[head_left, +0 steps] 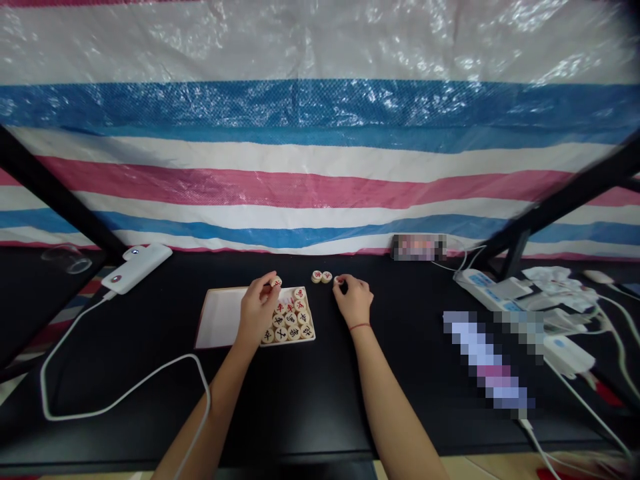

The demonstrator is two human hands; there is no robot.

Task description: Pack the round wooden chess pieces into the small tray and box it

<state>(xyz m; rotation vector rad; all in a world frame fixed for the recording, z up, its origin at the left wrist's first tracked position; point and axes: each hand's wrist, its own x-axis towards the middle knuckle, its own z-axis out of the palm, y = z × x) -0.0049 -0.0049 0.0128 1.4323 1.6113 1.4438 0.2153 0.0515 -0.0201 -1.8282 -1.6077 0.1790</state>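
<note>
A shallow white tray point(220, 320) lies on the black table, with several round wooden chess pieces point(293, 320) packed in its right part. My left hand point(256, 308) hovers over the tray and pinches one round piece point(277, 282) at its fingertips. My right hand point(354, 300) rests on the table to the right of the tray, its fingers closed on another round piece point(337, 281). Two more pieces point(321, 276) lie side by side on the table between my hands, just beyond the tray.
A white power bank point(137, 267) with a long white cable point(120, 397) sits at the left. Power strips and white cables point(525, 297) crowd the right side. A striped plastic sheet point(320, 147) hangs behind the table. Black frame bars point(55, 193) slant at both sides.
</note>
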